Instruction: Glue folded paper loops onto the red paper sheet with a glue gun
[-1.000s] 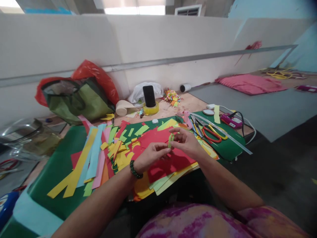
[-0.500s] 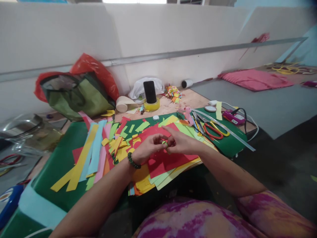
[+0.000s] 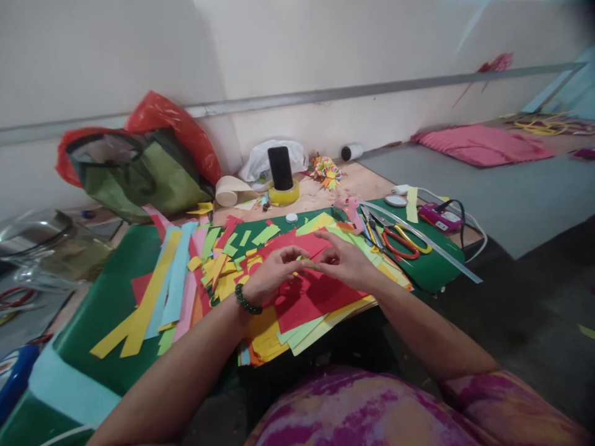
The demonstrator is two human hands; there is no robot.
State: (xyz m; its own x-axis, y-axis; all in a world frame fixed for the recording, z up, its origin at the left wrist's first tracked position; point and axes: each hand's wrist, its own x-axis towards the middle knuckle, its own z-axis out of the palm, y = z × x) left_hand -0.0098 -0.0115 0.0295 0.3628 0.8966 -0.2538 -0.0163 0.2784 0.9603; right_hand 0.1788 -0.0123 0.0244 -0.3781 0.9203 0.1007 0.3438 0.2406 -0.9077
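My left hand (image 3: 277, 271), with a dark green bead bracelet at the wrist, pinches one side of a small light green paper piece (image 3: 307, 263). From the other side my right hand (image 3: 346, 261) grips the same piece between thumb and fingertips. Fingers cover most of it, so its exact shape is hard to see. Both hands hover over a red paper sheet (image 3: 302, 303), which tops a stack of yellow and pale green sheets (image 3: 307, 334). Short green, yellow and red paper cuttings (image 3: 223, 269) lie just left of my left hand.
Long paper strips (image 3: 155, 291) spread across the green surface at left. Scissors (image 3: 400, 241), a pink glue gun (image 3: 356, 217) and a clear ruler-like strip (image 3: 432, 244) lie right. Behind stand a phone (image 3: 280, 167) on a yellow tape roll (image 3: 284, 194) and a multicoloured paper ornament (image 3: 328, 173).
My fingertips have drawn slightly apart, and the right hand's fingers are more spread and raised around the green paper piece. The head view has tilted down a little.
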